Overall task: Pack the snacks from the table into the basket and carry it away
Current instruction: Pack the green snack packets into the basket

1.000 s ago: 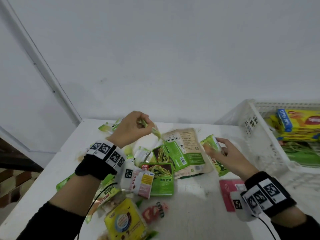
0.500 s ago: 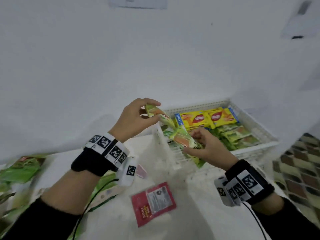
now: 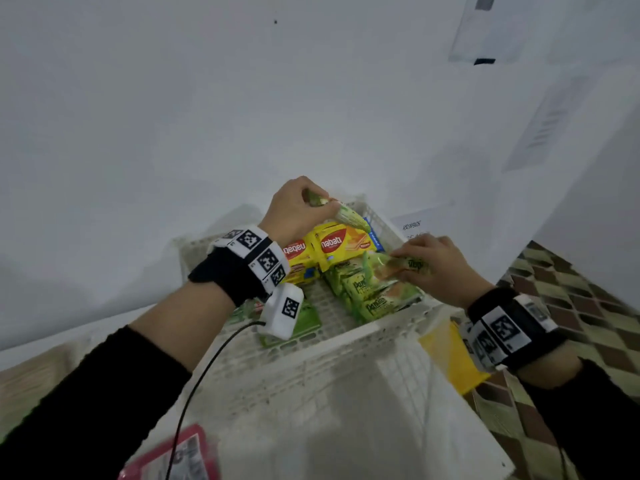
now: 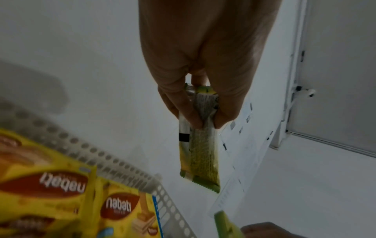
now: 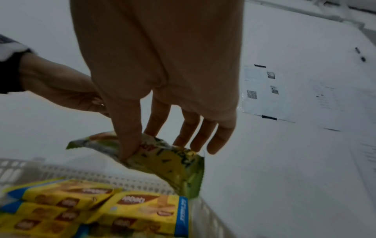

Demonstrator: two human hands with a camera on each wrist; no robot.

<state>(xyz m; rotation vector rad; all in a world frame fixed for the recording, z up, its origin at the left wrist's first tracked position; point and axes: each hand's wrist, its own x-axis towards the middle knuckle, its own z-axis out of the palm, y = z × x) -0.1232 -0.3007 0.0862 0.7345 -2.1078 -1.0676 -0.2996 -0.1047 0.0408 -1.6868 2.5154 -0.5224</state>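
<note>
Hands (image 3: 294, 213) (image 3: 440, 265) each pinch a slim green foil snack packet (image 4: 200, 145) (image 5: 167, 161) above the white perforated plastic basket (image 3: 311, 362) mid-frame; lower both flat beside the stacked packs before releasing.

Printed sheets (image 3: 540, 129) hang on the white wall (image 3: 207, 116) above a checkered floor (image 3: 571, 282).

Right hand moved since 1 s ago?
Yes. The right hand, then over the table left of the white basket, is now above the basket's right side, pinching a green snack packet.
</note>
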